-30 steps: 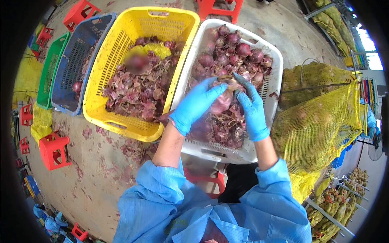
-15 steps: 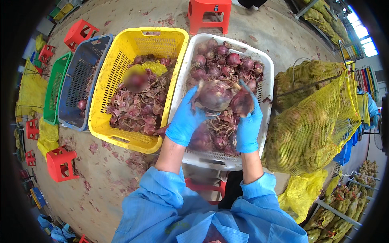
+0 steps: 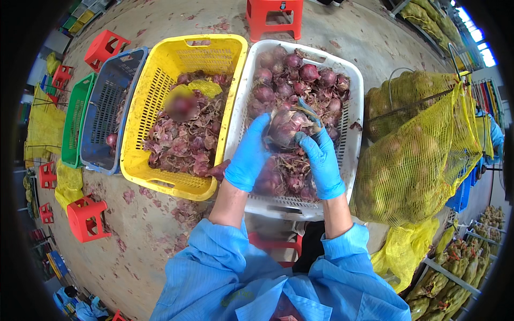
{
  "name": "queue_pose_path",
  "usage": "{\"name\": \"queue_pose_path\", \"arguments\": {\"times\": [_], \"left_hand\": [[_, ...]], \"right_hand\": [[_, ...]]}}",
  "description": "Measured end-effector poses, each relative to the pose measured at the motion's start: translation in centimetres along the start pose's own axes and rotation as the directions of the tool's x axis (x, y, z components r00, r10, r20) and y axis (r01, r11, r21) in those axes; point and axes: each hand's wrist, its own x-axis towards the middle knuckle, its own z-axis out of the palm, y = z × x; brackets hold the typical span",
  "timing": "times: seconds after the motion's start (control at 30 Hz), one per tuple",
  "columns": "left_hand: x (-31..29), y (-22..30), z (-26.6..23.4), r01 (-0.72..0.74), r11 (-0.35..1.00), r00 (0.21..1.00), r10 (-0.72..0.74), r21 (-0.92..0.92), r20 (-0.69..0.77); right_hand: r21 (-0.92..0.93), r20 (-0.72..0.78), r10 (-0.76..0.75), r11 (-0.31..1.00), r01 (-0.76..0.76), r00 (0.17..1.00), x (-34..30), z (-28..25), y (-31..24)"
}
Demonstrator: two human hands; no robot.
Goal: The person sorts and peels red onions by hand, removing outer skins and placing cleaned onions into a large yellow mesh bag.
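Both gloved hands, left hand (image 3: pixel 248 155) and right hand (image 3: pixel 321 160), clasp a red onion (image 3: pixel 286 125) over the white basket (image 3: pixel 353 144); best peel gently, letting skins fall inside.

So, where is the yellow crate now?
In the head view, the yellow crate sits left of centre on the floor, between the blue crate on its left and the white crate on its right.

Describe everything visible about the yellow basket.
The yellow basket is rectangular perforated plastic with handle slots in its end walls. It stands on the floor between a blue crate and a white crate, touching both. Purple onion skins cover its bottom, with a yellowish scrap on top.
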Motion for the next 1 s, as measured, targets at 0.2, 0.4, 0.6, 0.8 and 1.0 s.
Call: {"name": "queue_pose_path", "arguments": {"times": [0.2,0.4,0.6,0.8,1.0], "left_hand": [[-0.1,-0.9,0.1,-0.155,0.923,0.988,0.154,0.351,0.03],[-0.1,-0.7,-0.7,-0.223,0.862,0.97,0.243,0.456,0.014],[1.0,-2.4,-2.2,-0.487,0.511,0.853,0.455,0.709,0.258],[1.8,-2.4,0.0,-0.17,0.985,0.969,0.172,0.024,-0.18],[1.1,-3.6,1.7,-0.16,0.94,0.969,0.207,0.301,-0.133]], "right_hand": [[0.161,-0.004,0.061,0.985,-0.06,0.998,-0.1,0.7,0.4],[0.163,-0.045,0.07,0.985,-0.062,0.997,-0.2,1.8,0.6],[-0.227,-0.035,-0.147,0.964,0.135,0.989,0.3,0.9,2.3],[-0.357,-0.086,-0.235,0.915,0.19,0.968,-0.1,0.4,1.4],[-0.356,-0.176,-0.216,0.923,0.143,0.96,-1.8,-1.3,0.7]]}}
